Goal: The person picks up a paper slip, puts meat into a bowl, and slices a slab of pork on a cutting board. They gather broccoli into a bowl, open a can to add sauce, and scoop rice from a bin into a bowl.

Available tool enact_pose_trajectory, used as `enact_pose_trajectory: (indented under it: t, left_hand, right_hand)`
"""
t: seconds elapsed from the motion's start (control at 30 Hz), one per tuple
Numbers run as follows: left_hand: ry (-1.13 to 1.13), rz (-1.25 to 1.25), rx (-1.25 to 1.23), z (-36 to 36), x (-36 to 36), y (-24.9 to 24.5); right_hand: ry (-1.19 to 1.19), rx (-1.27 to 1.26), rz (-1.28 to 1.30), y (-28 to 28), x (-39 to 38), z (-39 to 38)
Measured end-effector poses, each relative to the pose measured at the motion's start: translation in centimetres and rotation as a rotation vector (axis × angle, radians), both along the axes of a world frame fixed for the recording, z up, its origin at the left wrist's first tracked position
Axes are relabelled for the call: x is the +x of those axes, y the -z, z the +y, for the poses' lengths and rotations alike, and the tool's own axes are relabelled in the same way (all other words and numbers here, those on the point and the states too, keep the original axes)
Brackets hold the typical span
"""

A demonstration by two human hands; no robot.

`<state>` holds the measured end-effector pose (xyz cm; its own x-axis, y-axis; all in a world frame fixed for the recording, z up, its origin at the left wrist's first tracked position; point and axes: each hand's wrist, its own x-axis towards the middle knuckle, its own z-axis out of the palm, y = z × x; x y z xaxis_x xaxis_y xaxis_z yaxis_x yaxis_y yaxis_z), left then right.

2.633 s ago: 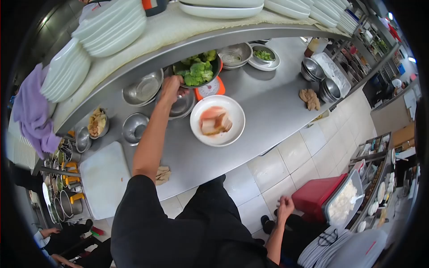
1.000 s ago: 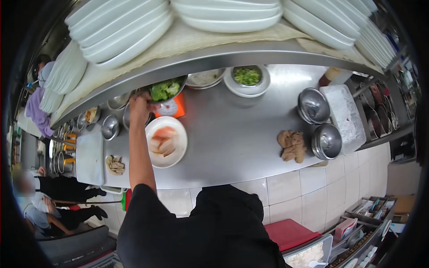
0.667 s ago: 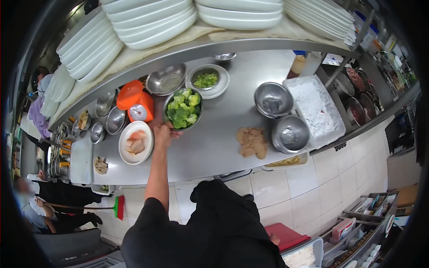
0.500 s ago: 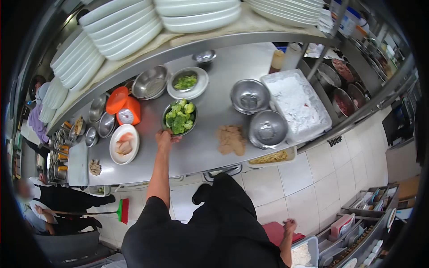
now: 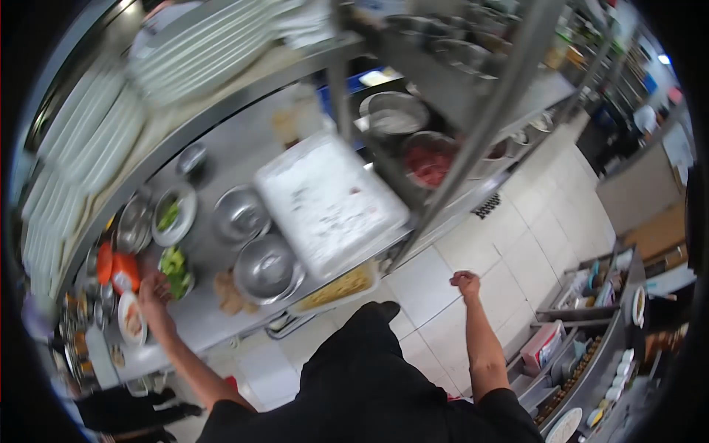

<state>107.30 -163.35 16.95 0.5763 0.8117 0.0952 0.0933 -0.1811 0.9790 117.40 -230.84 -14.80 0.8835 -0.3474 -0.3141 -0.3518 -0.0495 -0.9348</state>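
My left hand is over the steel worktop, blurred by motion. Its fingers look loosely apart, with nothing seen in them. Just right of it stands a metal bowl of broccoli florets; whether they touch is hard to tell. On the other side, partly behind my hand, is a white oval dish with pale pink pieces. My right hand hangs above the tiled floor, away from the worktop, fingers curled in with nothing visible in them.
Two steel bowls and a light brown heap sit beside a large white-dusted tray. An orange scale is at left. White plates are stacked on the shelf above. A metal post rises at right.
The view has swung right, so the worktop appears further left. My left hand has come off the broccoli bowl's rim to its left side. My right hand has risen and moved forward.
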Motion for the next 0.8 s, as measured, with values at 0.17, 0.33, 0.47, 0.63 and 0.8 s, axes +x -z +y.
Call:
enact_pose_trajectory:
  t: [0.17,0.33,0.47,0.63,0.8]
  left_hand:
    - [1.461,-0.101,-0.223,-25.4,11.7,-5.9]
    - [2.186,0.110,0.017,-50.7,21.2,0.5]
    - [2.031,0.215,0.207,-66.2,26.5,2.9]
    - [1.768,0.268,0.033,-78.5,33.8,4.5]
    - [1.517,0.178,-0.269,-86.5,40.8,2.8]
  right_hand:
    - [0.259,-0.443,0.399,3.4,-7.2,-6.4]
    - [0.355,-0.563,0.819,13.1,-23.4,-11.3]
    - [0.007,-0.399,0.777,16.6,-28.0,-18.4]
    - [0.253,-0.268,0.966,18.4,-23.0,-28.5]
    - [0.552,-0.156,0.673,6.0,7.0,-45.2]
